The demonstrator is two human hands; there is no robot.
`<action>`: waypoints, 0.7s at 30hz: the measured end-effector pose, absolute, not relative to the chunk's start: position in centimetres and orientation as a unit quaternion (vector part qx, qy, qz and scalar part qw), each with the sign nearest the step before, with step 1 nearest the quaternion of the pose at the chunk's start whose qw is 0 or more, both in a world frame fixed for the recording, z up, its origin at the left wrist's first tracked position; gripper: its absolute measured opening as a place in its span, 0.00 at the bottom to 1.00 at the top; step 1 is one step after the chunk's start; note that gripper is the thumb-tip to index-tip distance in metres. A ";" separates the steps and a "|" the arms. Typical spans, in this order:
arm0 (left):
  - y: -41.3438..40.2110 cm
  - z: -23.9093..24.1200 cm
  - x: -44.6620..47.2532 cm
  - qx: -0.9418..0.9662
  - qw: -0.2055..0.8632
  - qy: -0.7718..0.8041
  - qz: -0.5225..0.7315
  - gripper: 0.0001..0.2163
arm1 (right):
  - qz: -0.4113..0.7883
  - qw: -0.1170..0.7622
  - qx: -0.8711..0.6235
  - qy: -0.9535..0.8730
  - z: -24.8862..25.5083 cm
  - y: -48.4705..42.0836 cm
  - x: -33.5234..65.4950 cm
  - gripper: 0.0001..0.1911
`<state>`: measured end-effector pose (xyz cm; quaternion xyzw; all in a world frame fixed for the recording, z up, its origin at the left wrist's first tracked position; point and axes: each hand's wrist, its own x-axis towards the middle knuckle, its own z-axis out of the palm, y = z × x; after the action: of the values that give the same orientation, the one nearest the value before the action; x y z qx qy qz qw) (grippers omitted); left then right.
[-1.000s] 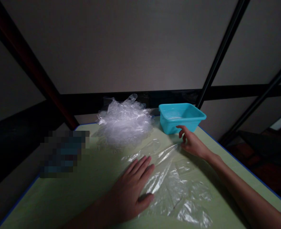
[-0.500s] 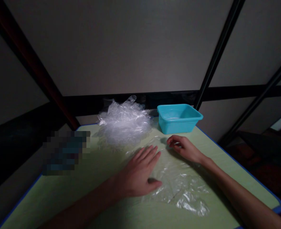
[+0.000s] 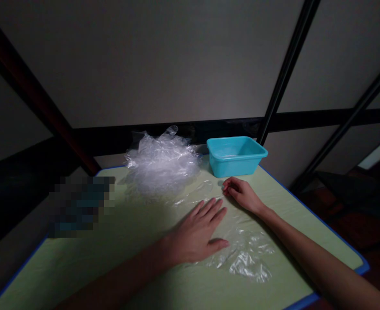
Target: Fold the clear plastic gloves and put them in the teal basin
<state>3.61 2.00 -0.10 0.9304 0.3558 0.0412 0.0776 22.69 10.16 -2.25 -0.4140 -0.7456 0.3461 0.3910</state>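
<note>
A clear, thin plastic sheet that looks like a disposable glove (image 3: 251, 265) lies spread and wrinkled on the green tabletop. Palm down across its left part rests my left hand (image 3: 198, 234), fingers stretched and thumb apart. My right hand (image 3: 243, 194) is curled at the far side of the plastic, fingertips drawn together close to the table; whether they pinch anything is hidden. Beyond my left hand sits a loose heap of clear plastic gloves (image 3: 164, 165). Just behind my right hand stands a turquoise plastic tub (image 3: 236, 165).
The green table (image 3: 112, 262) has a blue edge and stands against a panelled wall (image 3: 164, 64) with dark strips. A blurred-out dark object (image 3: 83, 206) lies at the left edge. Dark furniture (image 3: 347, 193) stands beyond the right side.
My left hand has slid slightly right over the plastic. The fingers of my right hand have curled in more. The whole view has shifted a little.
</note>
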 end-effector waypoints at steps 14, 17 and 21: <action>-1.6 0.2 -3.5 0.908 0.106 0.405 0.022 0.32 | 0.240 0.363 -0.425 -0.794 -0.9 9.3 22.8 0.08; -1.4 0.5 -3.3 0.913 0.111 0.391 0.017 0.33 | 0.194 0.332 -0.386 -0.838 0.1 8.4 22.4 0.12; -0.3 1.2 -2.4 0.915 0.099 0.389 0.040 0.35 | 0.140 0.245 -0.328 -0.901 0.0 8.0 21.9 0.20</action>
<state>-2.45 -0.34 1.22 0.9150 0.3890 0.0404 0.0990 21.87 8.04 -0.05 -0.3283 -0.9014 0.1398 0.2453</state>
